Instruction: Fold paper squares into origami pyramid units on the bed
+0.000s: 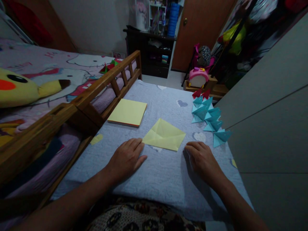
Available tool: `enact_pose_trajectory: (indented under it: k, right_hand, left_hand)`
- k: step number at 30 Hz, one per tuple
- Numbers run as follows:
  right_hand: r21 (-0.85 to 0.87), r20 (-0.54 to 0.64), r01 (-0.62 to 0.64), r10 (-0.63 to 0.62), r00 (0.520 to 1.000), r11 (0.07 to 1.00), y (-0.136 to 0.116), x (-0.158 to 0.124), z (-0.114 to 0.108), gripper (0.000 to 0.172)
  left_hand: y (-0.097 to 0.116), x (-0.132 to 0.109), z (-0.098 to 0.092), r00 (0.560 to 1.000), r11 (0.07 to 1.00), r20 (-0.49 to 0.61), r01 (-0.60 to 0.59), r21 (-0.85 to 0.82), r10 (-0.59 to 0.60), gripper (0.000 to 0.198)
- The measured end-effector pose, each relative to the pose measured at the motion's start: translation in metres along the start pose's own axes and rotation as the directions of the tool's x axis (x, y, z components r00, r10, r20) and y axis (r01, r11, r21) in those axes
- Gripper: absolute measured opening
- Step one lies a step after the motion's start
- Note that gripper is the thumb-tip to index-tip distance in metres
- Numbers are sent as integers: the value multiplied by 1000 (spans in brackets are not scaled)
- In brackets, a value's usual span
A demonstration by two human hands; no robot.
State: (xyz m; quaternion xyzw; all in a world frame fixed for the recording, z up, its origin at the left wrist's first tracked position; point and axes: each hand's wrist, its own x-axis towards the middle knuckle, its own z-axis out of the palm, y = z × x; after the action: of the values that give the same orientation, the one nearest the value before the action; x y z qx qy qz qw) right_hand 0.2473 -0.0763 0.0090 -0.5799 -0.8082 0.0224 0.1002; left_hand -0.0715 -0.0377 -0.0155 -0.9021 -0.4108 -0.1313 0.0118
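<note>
A sheet of yellow origami paper (163,134) with crossing crease lines lies spread on the bed cover in front of me. At its left corner rest the fingertips of my left hand (127,155), palm down, thumb held apart. My right hand (201,157) is just off the paper's right side, its fingers curled together and nothing visible in them. Beyond my left hand sits a neat stack of square paper (127,112), yellow on top with a red edge low down. Several folded blue paper pieces (213,120) stand in a cluster at the right, with red folded pieces (201,93) behind them.
A wooden bed rail (106,83) runs along the left, with a yellow plush toy (21,89) on the bed beyond. The pale blue cover (154,179) lies under the papers. A pale cabinet panel (271,112) borders the right. A dark cabinet (149,51) stands behind.
</note>
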Motion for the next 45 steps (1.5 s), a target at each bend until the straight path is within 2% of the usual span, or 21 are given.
enact_pose_trajectory:
  k: [3,4,6,10,13,16,17,19,22,27,29,31,34,39,42,45]
  right_hand:
    - [26,-61,-94,95,994,995,-9,19,-1,22]
    - [23,-62,-121,122,991,992,-13,25,0,22]
    - [30,-32,-152,153,988,988,-20,35,7,26]
    - [126,-8,-191,193,981,973,-28,44,23,20]
    - [257,-95,-160,190,977,953,-31,44,31,14]
    - [353,-208,-28,108,972,935,-34,42,31,10]
    - [365,-251,35,62,966,930,-35,41,29,10]
    - [354,-329,157,-35,944,922,-36,39,24,11]
    - [289,-384,259,-136,913,922,-36,36,18,12]
    - [112,-342,209,-160,926,972,-24,31,13,43]
    - [58,-335,180,-150,930,982,-19,29,12,43]
    - [28,-351,189,-167,921,982,-15,27,12,32]
    - [32,-361,259,-231,903,965,-14,27,15,17]
    - [173,-307,384,-320,896,907,-18,31,26,16]
    - [271,-264,378,-309,914,885,-21,32,29,15]
    - [366,-242,316,-239,941,875,-21,32,30,16]
  left_hand:
    - [2,8,-5,1000,1000,-16,18,-22,-18,32]
    - [4,12,-6,1000,999,-18,16,-31,-17,35]
    - [10,20,-7,1000,998,-13,11,-55,-12,39]
    - [23,39,-4,1000,991,22,-5,-135,8,48]
    - [30,52,-1,997,982,80,22,-187,-7,55]
    - [36,64,0,996,964,92,25,-265,-1,62]
    - [38,67,-1,996,954,88,16,-300,11,60]
    - [40,73,-3,997,927,71,-6,-376,35,42]
    - [40,79,-6,996,885,1,-75,-459,84,17]
    - [29,78,-7,972,808,-185,-222,-546,142,13]
    - [19,75,-6,968,776,-210,-239,-584,140,14]
    - [9,72,-3,969,752,-201,-237,-615,141,13]
    - [-7,65,4,977,768,-156,-212,-604,147,14]
    - [-18,55,12,972,900,-179,-209,-381,149,12]
    - [-17,52,12,966,938,-202,-216,-271,164,12]
    - [-16,50,9,972,951,-188,-184,-250,139,13]
